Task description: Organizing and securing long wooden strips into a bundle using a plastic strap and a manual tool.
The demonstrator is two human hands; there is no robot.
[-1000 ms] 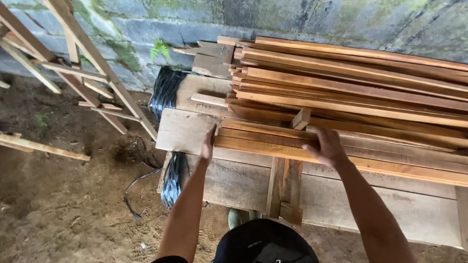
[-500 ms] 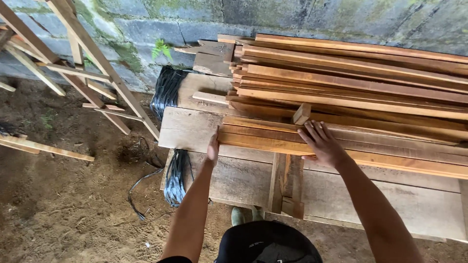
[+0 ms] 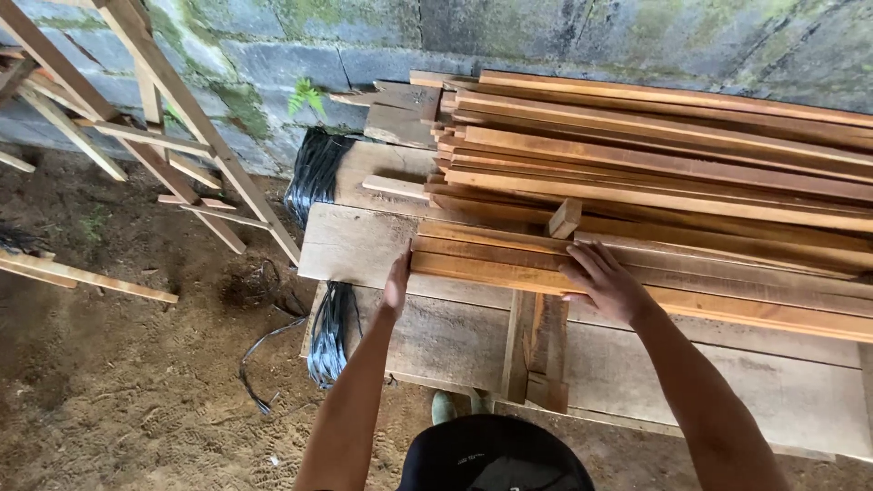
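Note:
A stack of long reddish wooden planks (image 3: 655, 173) lies across wide grey boards (image 3: 355, 241). My left hand (image 3: 396, 284) presses flat against the left end of the nearest front plank (image 3: 491, 265). My right hand (image 3: 605, 280) rests on top of that same plank further right, fingers spread over its upper face. A short wooden block (image 3: 564, 218) stands on the stack just above my right hand. Neither hand has its fingers wrapped around anything.
A mossy block wall (image 3: 455, 36) runs behind the stack. A slanted wooden frame (image 3: 155, 118) leans at the left over a dirt floor (image 3: 118, 382). Black strapping bundles (image 3: 316, 168) and loose black cable (image 3: 264, 364) lie left of the boards.
The view has shifted slightly. My left hand has slid along to the plank's end and my right hand has settled flatter on the front plank.

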